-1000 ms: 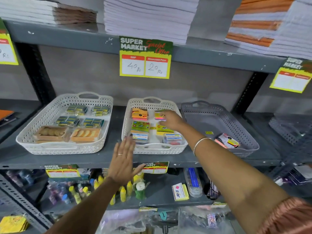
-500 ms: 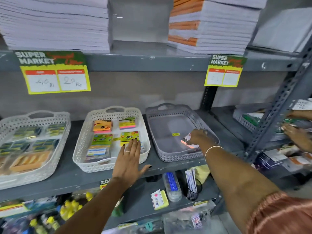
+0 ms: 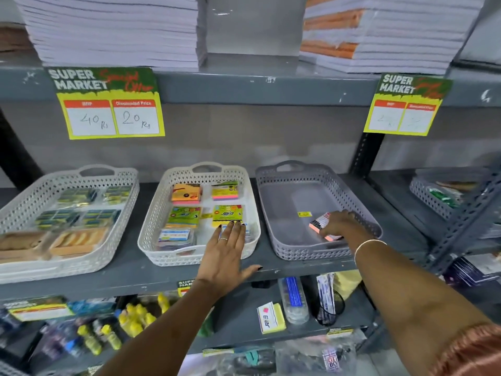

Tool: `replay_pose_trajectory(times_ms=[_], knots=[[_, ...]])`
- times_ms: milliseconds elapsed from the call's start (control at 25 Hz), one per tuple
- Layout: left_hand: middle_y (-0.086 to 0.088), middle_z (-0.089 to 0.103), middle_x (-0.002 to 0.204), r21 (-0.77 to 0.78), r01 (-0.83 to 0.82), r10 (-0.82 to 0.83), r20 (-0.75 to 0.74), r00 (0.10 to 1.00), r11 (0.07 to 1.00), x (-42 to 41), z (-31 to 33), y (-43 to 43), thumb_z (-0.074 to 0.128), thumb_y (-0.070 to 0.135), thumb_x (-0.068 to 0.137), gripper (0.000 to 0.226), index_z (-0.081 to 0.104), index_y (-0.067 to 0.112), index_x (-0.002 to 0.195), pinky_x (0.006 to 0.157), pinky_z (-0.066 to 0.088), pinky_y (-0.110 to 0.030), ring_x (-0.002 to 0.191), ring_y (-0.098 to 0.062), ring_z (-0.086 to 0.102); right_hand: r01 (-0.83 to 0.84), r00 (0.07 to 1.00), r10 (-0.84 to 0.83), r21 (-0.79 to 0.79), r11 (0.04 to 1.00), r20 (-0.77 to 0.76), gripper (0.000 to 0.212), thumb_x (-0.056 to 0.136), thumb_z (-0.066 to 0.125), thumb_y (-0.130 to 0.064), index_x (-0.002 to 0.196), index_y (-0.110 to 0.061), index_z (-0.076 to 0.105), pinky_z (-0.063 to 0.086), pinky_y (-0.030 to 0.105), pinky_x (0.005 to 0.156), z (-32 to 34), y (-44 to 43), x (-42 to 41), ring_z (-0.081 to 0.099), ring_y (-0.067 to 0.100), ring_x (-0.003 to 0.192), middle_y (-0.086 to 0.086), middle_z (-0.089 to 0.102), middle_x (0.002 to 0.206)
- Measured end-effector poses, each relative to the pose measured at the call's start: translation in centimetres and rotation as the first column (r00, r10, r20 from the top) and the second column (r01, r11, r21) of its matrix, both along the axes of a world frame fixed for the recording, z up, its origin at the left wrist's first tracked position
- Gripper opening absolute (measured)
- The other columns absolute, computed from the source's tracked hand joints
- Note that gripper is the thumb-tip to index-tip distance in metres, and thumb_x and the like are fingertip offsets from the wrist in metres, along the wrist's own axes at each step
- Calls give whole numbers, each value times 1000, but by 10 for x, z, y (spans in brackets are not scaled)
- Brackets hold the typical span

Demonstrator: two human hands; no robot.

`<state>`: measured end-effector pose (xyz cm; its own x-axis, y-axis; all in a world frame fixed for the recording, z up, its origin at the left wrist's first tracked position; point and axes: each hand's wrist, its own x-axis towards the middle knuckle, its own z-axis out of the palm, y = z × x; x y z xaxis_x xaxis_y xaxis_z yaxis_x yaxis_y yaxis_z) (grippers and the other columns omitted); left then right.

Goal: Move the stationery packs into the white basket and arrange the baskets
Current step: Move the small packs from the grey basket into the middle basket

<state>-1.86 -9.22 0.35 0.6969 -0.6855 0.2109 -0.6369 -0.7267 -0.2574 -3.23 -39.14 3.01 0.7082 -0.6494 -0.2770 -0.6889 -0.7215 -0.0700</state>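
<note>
Right hand (image 3: 340, 222) grips the last pink-edged pack (image 3: 320, 226) in the grey basket (image 3: 282, 183) (at three o'clock); left hand (image 3: 226, 249), flat and released, steadies the white basket (image 3: 151, 221) for the drop.

You get even, soft indoor light with faint shadows under the shelf (image 3: 271, 263); wide-angle bending curves its edges, and the lower corners smear into blur
</note>
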Motion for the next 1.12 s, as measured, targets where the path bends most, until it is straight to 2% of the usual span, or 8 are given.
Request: replay_pose_trajectory(times_ms=[80, 160, 280, 440, 600, 760, 960, 1120], knots=[[-11, 2, 157, -1, 8, -8, 1, 1000, 1000, 1, 0, 1, -3, 72, 76, 95, -5, 7, 145, 117, -1, -42, 144, -24, 0, -6, 999, 6, 4, 1000, 41, 74, 69, 76, -34, 132, -7, 48, 50, 35, 96, 8, 8, 3, 48, 30, 122, 18, 48, 134], [-11, 0, 157, 17, 4, -4, -20, 1000, 1000, -1, 1, 1, 8, 71, 82, 91, -6, 7, 145, 116, -2, -43, 144, -24, -2, -30, 996, 31, -17, 999, 83, 71, 72, 73, -36, 131, -7, 47, 46, 35, 98, 22, 19, 10, 45, 31, 124, 19, 48, 134], [-9, 2, 157, -31, 1, -2, -51, 999, 1000, -3, 7, 5, 7, 72, 82, 91, -3, 7, 145, 116, -3, -43, 144, -22, 1, -83, 983, 84, -14, 996, 165, 69, 68, 73, -41, 125, -8, 54, 45, 33, 99, 50, 41, 25, 49, 32, 123, 17, 54, 132], [-13, 38, 146, -169, -72, 67, -35, 997, 983, 9, 21, 48, 1, 68, 85, 90, 33, 3, 139, 113, 19, -44, 134, -25, 35, -207, 932, 219, -73, 976, 288, 63, 72, 71, -41, 124, -9, 56, 41, 32, 101, 81, 88, 54, 48, 31, 124, 15, 55, 131], [-14, 27, 150, -327, -187, 167, -88, 982, 927, 32, 11, 129, 10, 70, 85, 90, 24, 1, 141, 110, 13, -41, 138, -27, 24, -348, 859, 367, -119, 930, 358, 60, 80, 67, -35, 130, -5, 49, 36, 34, 104, 90, 146, 86, 44, 33, 127, 19, 51, 134], [-15, 27, 151, -402, -280, 193, -244, 950, 872, 42, -26, 187, 4, 83, 72, 108, 19, 4, 144, 114, 16, -35, 140, -26, 23, -423, 853, 421, -65, 904, 308, 80, 77, 72, -36, 139, -1, 36, 35, 38, 109, 63, 192, 115, 35, 34, 135, 19, 38, 142], [-13, 28, 151, -336, -287, 172, -333, 927, 897, 57, -48, 198, 1, 89, 63, 118, 22, 5, 143, 113, 21, -37, 139, -25, 25, -470, 876, 466, 3, 883, 121, 88, 76, 73, -30, 144, 1, 26, 37, 38, 108, 20, 209, 134, 27, 35, 139, 21, 28, 148], [-12, 51, 137, -217, -249, 184, -279, 943, 944, 63, -58, 197, 10, 84, 72, 107, 43, 4, 133, 103, 39, -43, 124, -25, 50, -483, 875, 483, 4, 875, 14, 83, 77, 73, -25, 142, 1, 28, 37, 38, 107, 1, 205, 142, 31, 35, 136, 21, 33, 144]])
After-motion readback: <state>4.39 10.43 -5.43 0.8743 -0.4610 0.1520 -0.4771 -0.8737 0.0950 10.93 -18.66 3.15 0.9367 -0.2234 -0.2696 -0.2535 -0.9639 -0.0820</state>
